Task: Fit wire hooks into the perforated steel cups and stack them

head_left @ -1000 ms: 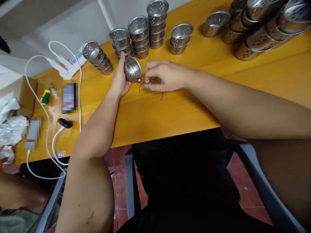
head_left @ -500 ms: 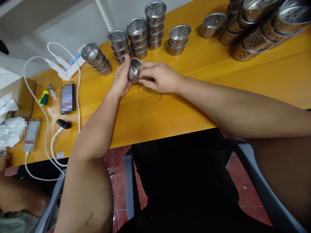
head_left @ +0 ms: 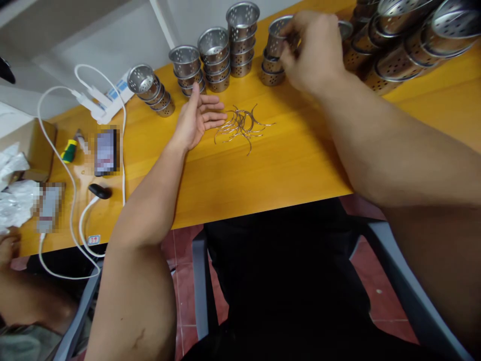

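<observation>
My right hand [head_left: 315, 50] grips a perforated metal cup [head_left: 277, 36] by its right side, at the top of a short stack of like cups [head_left: 272, 76]. Whether the fingers are loosening is hidden. My left hand [head_left: 197, 118] lies with its fingers stretched out and its thumb raised, holding nothing. Right beside its fingertips is a loose pile of thin, curved metal wires [head_left: 242, 123] on the table.
Along the back of the wooden table [head_left: 263, 175] stand several cup stacks [head_left: 242, 35]. More cups [head_left: 398, 60] lean in rows at the right. To the left are a power strip [head_left: 112, 103], white cables, a phone [head_left: 105, 152] and a green-yellow tool handle [head_left: 69, 151]. Another person's arm [head_left: 33, 296] shows lower left.
The cup has left my left hand. My right hand has carried it right and back onto the short stack. My left hand has opened in place, and the wire pile is uncovered.
</observation>
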Tool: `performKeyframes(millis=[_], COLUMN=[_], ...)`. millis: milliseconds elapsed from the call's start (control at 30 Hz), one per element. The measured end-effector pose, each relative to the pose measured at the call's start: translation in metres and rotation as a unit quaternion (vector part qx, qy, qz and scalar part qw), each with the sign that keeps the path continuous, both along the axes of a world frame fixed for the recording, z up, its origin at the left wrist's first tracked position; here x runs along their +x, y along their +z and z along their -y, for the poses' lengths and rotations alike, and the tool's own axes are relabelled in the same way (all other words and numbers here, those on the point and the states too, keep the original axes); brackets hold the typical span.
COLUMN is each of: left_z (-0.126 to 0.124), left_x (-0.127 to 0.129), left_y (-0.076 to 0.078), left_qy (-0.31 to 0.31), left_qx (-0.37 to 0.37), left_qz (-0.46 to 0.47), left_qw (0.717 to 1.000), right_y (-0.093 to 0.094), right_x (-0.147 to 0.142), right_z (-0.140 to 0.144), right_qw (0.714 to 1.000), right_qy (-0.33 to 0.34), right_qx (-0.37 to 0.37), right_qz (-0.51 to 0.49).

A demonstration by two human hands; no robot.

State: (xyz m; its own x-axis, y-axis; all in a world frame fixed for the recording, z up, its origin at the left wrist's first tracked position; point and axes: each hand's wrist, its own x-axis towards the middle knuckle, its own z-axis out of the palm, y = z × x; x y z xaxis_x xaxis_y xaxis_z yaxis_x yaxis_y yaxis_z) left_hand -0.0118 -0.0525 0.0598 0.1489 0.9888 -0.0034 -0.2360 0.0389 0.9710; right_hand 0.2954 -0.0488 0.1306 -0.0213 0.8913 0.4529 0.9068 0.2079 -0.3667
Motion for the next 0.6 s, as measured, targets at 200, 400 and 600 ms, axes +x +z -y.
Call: performKeyframes(millis=[200,400,600], left_z=[0.0025,0.0041,0.0069], left_x=[0.0001,0.0008,0.003], left_y=[0.0018,0.0049,0.0069], left_qy=[0.001,-0.003,0.009], left_qx=[-0.009,-0.002,0.004], left_qz=[-0.007,-0.015,-0.04], left_qw=[1.0,1.0,0.999], right_y=[-0.0045,0.0018,-0.001], right_x=[-0.0043,-0.0088,-0.0066], right_z=[-0.0024,0.0026,0.0027], right_qw=[0.999,0.998,0.997], right_qy=[-0.002,-0.017,0.034], right_qx=[-0.03,-0.04,-0.027], right_qz=[0.014,0.041,0.063])
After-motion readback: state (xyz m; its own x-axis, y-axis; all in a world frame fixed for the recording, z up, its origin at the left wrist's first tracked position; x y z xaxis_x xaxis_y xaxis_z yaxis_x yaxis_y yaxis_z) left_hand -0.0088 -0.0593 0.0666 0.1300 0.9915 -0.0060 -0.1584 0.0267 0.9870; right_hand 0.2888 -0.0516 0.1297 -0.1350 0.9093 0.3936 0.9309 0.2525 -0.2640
